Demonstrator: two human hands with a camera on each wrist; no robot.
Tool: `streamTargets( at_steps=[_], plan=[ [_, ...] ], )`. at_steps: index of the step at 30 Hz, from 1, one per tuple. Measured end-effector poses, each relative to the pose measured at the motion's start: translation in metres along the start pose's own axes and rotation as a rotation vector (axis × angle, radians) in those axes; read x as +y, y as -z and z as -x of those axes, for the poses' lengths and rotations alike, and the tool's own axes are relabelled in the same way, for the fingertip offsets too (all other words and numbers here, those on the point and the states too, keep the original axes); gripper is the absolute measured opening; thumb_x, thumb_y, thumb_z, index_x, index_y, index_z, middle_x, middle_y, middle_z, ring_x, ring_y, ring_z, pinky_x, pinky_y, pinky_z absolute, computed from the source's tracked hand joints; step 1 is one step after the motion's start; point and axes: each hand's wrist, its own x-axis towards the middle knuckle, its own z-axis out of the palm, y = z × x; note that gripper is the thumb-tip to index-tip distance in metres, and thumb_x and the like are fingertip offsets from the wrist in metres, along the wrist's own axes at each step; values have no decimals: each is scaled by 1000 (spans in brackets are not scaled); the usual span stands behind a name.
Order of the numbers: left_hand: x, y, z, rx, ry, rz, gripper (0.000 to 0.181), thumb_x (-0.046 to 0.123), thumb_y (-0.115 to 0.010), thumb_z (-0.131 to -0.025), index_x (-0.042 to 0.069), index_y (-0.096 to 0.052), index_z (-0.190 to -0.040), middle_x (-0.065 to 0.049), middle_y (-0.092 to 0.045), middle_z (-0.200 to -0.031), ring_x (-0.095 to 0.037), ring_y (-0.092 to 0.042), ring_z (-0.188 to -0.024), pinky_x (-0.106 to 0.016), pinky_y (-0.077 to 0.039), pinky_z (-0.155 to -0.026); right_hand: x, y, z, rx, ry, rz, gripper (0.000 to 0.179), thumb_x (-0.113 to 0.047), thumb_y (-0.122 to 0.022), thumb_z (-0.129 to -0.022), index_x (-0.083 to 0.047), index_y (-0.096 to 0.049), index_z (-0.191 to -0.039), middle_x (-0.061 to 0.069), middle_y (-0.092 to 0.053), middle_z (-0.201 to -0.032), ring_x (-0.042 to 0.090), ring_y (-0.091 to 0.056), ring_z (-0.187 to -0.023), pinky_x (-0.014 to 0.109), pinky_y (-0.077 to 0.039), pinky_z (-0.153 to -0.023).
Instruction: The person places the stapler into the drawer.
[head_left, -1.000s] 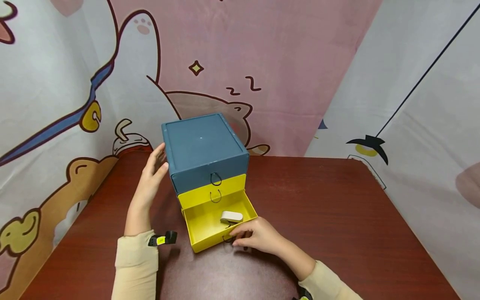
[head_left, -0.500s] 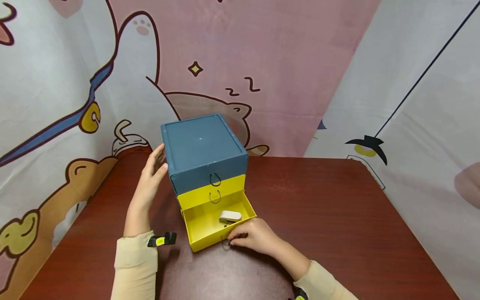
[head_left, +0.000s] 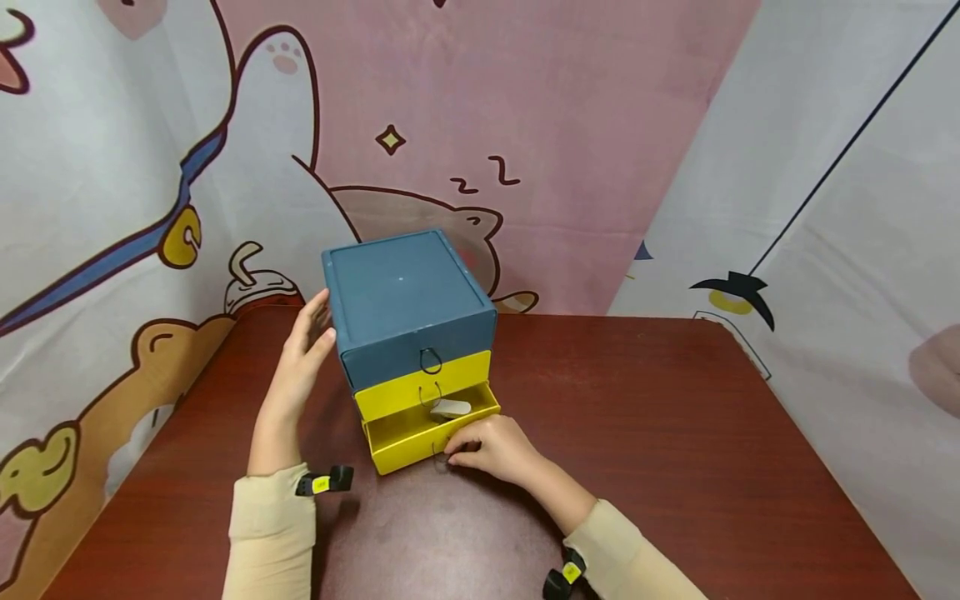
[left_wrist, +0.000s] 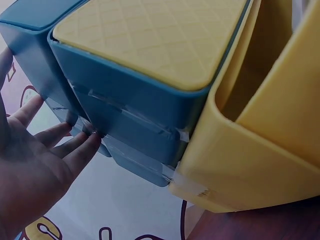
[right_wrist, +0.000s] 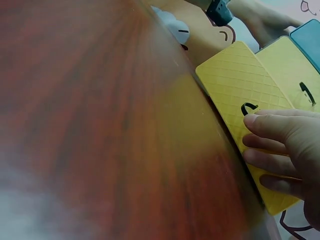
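A small drawer cabinet (head_left: 405, 287) with a blue top stands on the table. Its lowest yellow drawer (head_left: 401, 457) is partly pulled out, with a small white oblong object (head_left: 452, 407) with rounded ends inside. At that drawer's front, my right hand (head_left: 495, 448) pinches the black loop handle (right_wrist: 246, 108) between thumb and finger, while the other fingers lie along the yellow front. Straight, spread fingers of my left hand (left_wrist: 37, 170) rest against the blue side wall (left_wrist: 130, 95), steadying nothing else. The upper yellow drawer (head_left: 390, 402) and the blue drawer (head_left: 412, 350) are pushed in.
The reddish-brown table (head_left: 637, 433) extends right and in front of the cabinet. Behind it hangs a cloth (head_left: 555, 167) with cartoon animals, close to the table's far edge. A black camera strap (head_left: 325, 481) sits on my left wrist.
The lowest drawer has slid inward, away from me, carrying the white object farther under the upper drawer. My right hand has moved forward and left with it; my left hand stays against the cabinet.
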Motion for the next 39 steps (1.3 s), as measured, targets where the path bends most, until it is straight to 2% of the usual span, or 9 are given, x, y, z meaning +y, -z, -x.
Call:
streamTargets(
  at_steps=[9, 17, 26, 33, 39],
  plan=[
    [1, 1, 0, -3, -1, -1, 59, 14, -46, -101, 14, -20, -154, -11, -23, -154, -31, -21, -139, -53, -18, -109, 6, -2, -16, -12, -47, -8, 9, -23, -77, -82, -20, -77, -90, -16, -69, -88, -1, -62, -81, 18, -48, -72],
    [-1, 3, -1, 1, -1, -2, 59, 14, -46, -101, 14, -20, -154, -12, -22, -155, -33, -20, -139, -53, -17, -109, 11, -5, -28, -14, -80, -39, 7, -23, -77, -82, -21, -77, -89, -16, -69, -87, -4, -61, -79, 18, -48, -71],
    [1, 3, 0, -1, 8, -7, 60, 14, -46, -101, 13, -19, -154, -12, -22, -155, -33, -21, -139, -54, -18, -109, 17, -8, -38, 16, -97, -54, 8, -21, -77, -81, -18, -78, -89, -13, -70, -87, -1, -61, -76, 19, -48, -68],
    [1, 3, -1, 2, -5, -10, 59, 14, -45, -101, 14, -20, -154, -11, -22, -155, -31, -21, -139, -52, -18, -109, 17, -7, -38, 10, -112, -65, 8, -21, -77, -81, -18, -78, -89, -13, -70, -86, -1, -61, -77, 20, -48, -69],
    [0, 2, -2, -5, 0, -5, 59, 14, -46, -101, 14, -20, -154, -11, -22, -155, -31, -21, -140, -53, -18, -109, 17, -4, -31, 0, -105, -86, 12, -20, -77, -81, -17, -77, -92, -12, -69, -88, 3, -61, -77, 21, -48, -68]
  ],
)
